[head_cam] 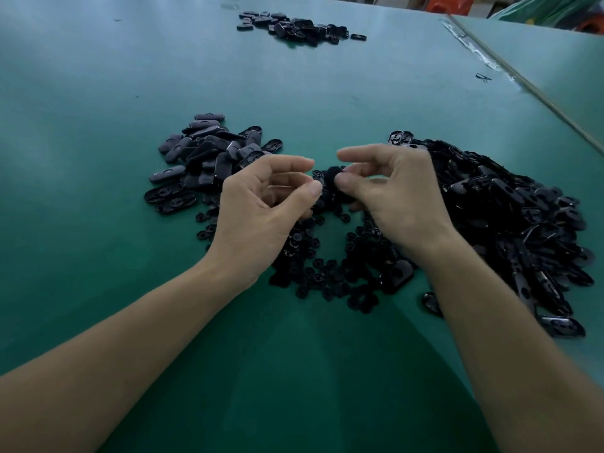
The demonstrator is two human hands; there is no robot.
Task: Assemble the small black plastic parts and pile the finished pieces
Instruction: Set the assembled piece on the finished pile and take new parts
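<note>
Both my hands hover over a scatter of small round black parts [327, 263] on the green table [98, 125]. My right hand [402, 201] pinches a blurred small round black part [330, 175] between thumb and a finger, with the index finger stretched out above it. My left hand [261, 207] is loosely curled; its thumb tip sits just beside that part and nothing shows in its grip. A pile of oblong black pieces [202, 155] lies behind my left hand. A larger heap of oblong black shells [510, 223] lies to the right.
Another pile of black pieces [294, 26] sits at the table's far side. A taped seam and raised edge [510, 73] run diagonally at the right. One stray black bit [483, 77] lies near that seam.
</note>
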